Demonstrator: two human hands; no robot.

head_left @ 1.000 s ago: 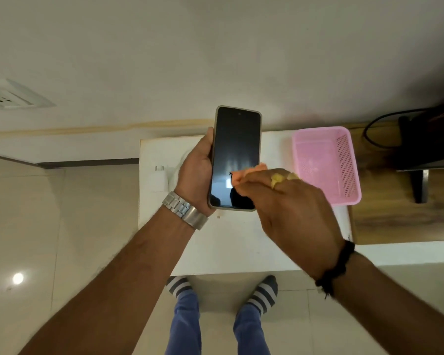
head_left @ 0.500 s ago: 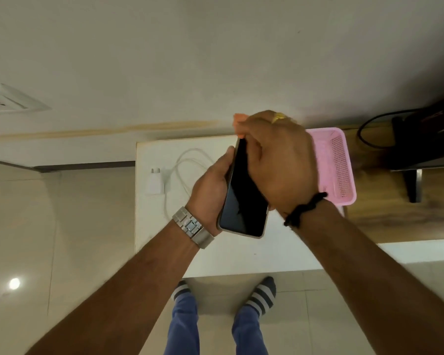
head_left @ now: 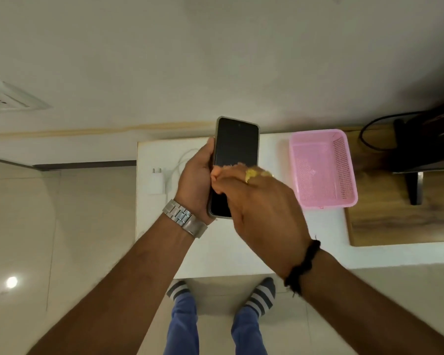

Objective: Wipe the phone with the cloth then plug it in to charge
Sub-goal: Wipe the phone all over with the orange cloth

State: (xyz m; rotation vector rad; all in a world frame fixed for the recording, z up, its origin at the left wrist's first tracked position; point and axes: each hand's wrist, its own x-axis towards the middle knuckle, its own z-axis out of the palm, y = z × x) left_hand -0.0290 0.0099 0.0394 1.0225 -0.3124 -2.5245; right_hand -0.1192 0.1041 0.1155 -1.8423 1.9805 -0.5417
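Black glass faces up: the phone (head_left: 236, 160) is held above the white worktop (head_left: 215, 252), screen dark, in the left hand (head_left: 196, 183), whose grip is clamped round its left edge and back. The right hand (head_left: 259, 201) lies over the lower half of the screen, its grip closed on the orange cloth (head_left: 215, 176), of which only a scrap shows at the fingertips. On the worktop lie a white charger (head_left: 156, 183) with its cable (head_left: 180, 162), and a pink basket (head_left: 321, 167) to the right.
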